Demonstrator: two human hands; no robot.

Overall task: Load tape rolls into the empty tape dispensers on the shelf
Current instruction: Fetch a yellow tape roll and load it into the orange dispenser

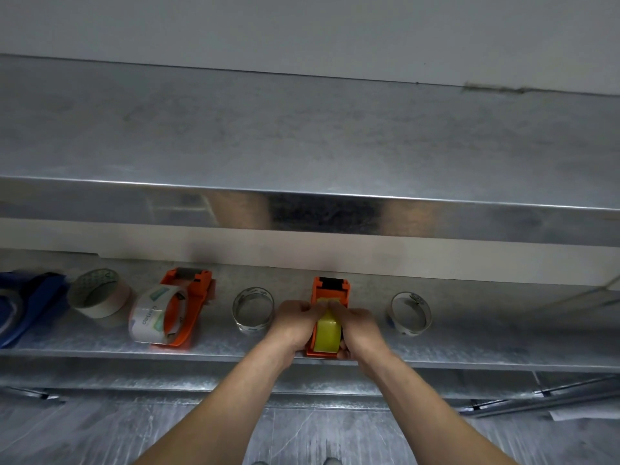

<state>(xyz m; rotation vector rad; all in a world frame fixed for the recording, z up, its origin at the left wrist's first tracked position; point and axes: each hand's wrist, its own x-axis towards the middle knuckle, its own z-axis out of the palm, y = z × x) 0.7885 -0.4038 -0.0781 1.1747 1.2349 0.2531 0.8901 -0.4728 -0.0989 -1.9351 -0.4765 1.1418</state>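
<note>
Yellow tape roll sits in an orange tape dispenser, standing on edge, broad yellow face up toward the camera. Dispenser lies on the lower shelf near its front lip, roughly mid-frame, with its black-tipped end pointing to the wall.

Left hand is curled against the dispenser's left side. Right hand is curled against the right side, with a finger showing under the near corner. Fingertips of both hands meet on top of the roll at its far end, pressed close together. Cannot tell whether they pinch a loose tape end there. Both forearms reach up from the bottom of the frame.

Just left of the left hand: a clear tape roll, standing on its rim, apart from the hand. Further left: a second orange dispenser carrying a printed clear roll, lying on its side. Then a beige roll, and at the far left edge a blue dispenser, partly cut off.

Right of the right hand, well apart: another clear roll.

An upper metal shelf spans the frame above, with a pale wall behind it. Grey floor lies below.
</note>
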